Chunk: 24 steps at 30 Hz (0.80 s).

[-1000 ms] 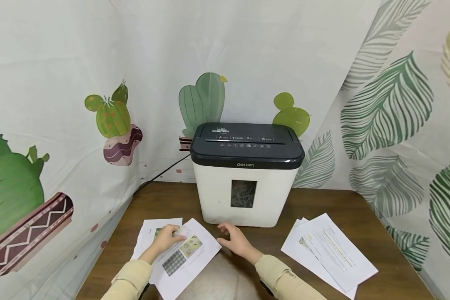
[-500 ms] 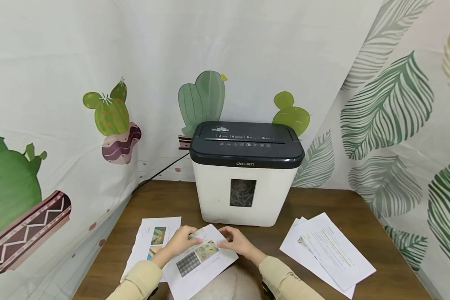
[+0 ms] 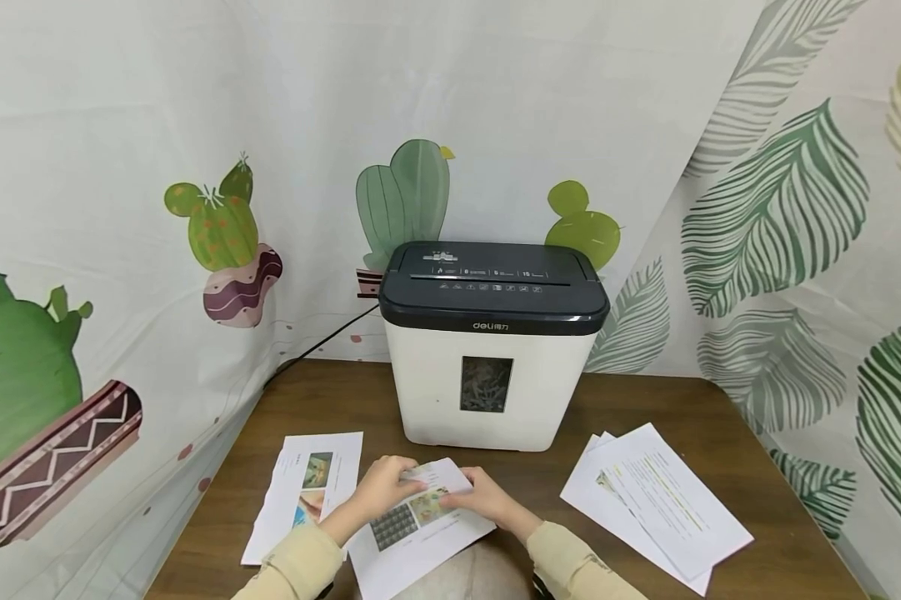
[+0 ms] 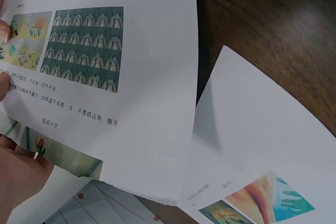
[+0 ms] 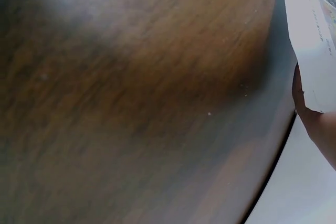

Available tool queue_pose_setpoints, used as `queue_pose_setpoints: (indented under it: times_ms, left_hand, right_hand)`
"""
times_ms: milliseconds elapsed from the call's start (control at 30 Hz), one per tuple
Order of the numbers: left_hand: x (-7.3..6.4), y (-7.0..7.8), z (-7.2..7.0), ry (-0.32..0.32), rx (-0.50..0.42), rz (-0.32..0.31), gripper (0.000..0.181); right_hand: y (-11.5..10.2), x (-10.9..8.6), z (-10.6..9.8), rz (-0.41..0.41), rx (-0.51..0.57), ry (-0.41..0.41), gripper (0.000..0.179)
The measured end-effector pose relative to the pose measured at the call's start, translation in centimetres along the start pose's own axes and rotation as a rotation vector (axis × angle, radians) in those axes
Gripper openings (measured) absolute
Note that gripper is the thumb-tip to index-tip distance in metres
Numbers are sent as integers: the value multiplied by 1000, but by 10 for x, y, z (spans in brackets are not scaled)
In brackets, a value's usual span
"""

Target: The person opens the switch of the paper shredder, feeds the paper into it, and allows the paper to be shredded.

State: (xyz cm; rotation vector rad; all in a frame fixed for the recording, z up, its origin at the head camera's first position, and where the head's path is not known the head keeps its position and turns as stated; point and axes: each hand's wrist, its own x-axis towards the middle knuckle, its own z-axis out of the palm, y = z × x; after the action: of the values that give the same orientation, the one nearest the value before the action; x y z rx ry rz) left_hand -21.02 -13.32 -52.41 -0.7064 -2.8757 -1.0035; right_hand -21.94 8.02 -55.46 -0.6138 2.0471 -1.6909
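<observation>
In the head view a printed paper sheet [image 3: 450,542] with pictures is raised between both hands, just above the table in front of the shredder. The left hand [image 3: 382,490] pinches its upper left part, thumb on top. On the upper right edge, the right hand [image 3: 489,498] grips the same paper. The left wrist view shows the paper [image 4: 157,82] close up, with the left hand [image 4: 23,177] partly beneath it; whether it is one sheet or more, I cannot tell. At the right wrist view's edge, only part of the right hand [image 5: 321,135] shows.
A white paper shredder [image 3: 427,383] with a dark top and slot stands at the back of the brown table [image 3: 330,392]. More printed paper [image 3: 270,517] lies at left, and a small pile of papers [image 3: 668,517] at right. A black cord [image 3: 322,342] runs left from the shredder.
The left hand has lifted the paper rightward off the left-hand papers. The right hand, empty at first, has taken hold of its right side.
</observation>
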Motion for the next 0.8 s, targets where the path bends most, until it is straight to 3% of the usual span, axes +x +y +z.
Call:
queue_pose_setpoints:
  times_ms: [200,600,800]
  left_hand:
    - [1,1,4,22,16,24,13]
    - [0,-1,-1,62,-14,25,10]
    - [-3,-9,-5,135,-78,16,7]
  right_hand:
    - [1,-6,0,14,30,-2,28]
    - [-2,-16,-7,-6,20,83,31]
    - [-1,-22,-18,-24,40,115,32]
